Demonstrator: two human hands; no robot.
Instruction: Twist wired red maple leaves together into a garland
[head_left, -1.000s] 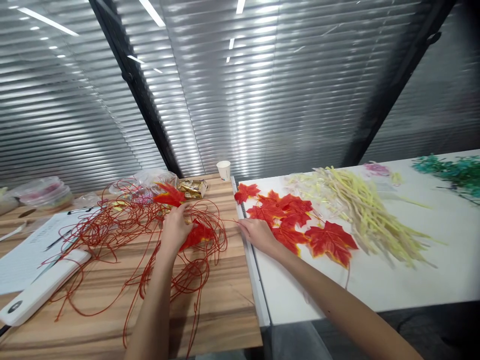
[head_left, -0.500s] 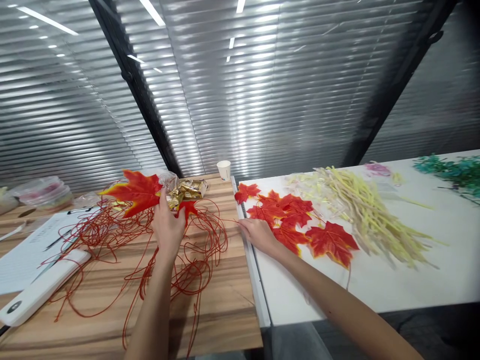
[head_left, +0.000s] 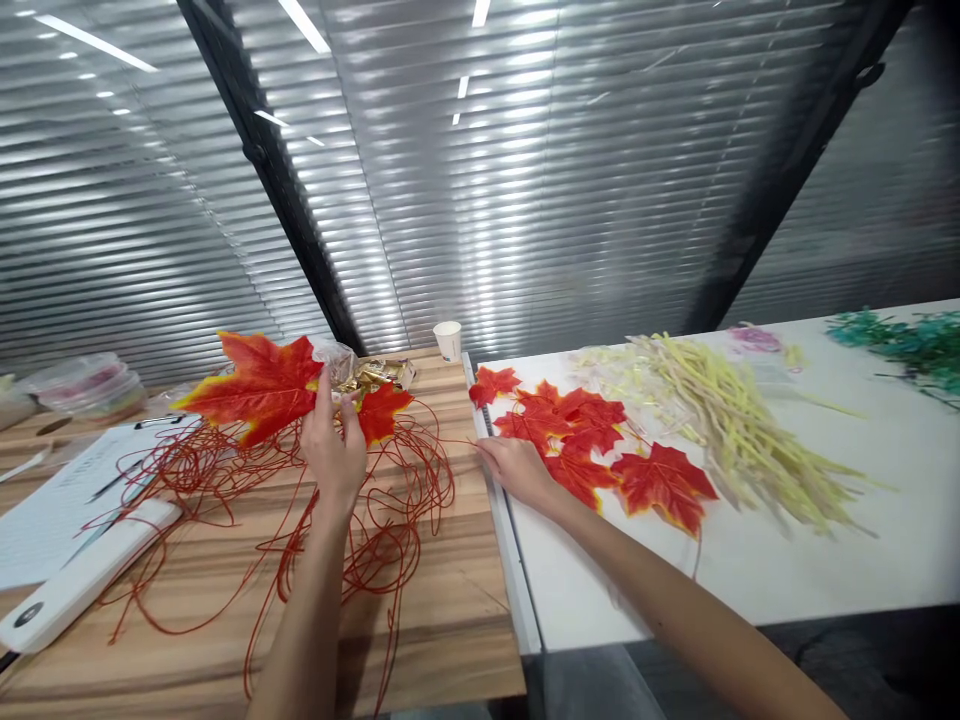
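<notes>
Grip of the right hand (head_left: 517, 468) is pressed together at the fingertips, pinching a thin red cord (head_left: 459, 440) just above the seam where the wood counter (head_left: 457, 610) meets the white counter (head_left: 780, 570). On the other side, the left hand (head_left: 334, 460) has its thumb and index finger a little apart, with a large red leaf (head_left: 259, 392) at the fingertips and a second red leaf (head_left: 382, 412) beside the thumb. Whether the left grip truly pinches either of these 2 leaves, I cannot tell.

Both leaves are over the wood counter, among loose loops of cord (head_left: 412, 465). More red leaves (head_left: 664, 482) lie on the white counter, near the right hand, with pale yellow strips (head_left: 720, 410) beyond them. Gold wrappers (head_left: 386, 374) and 1 paper cup (head_left: 448, 342) sit towards the far edge of the wood counter.

Each leaf looks very light and thin, flexible but able to keep its shape; its base by the stem seems the best place to hold, since the pointed lobes would bend or crease. The cord looks limp and fine, easy to snag in its own loops, so a fingertip pinch on a free stretch suits it.
</notes>
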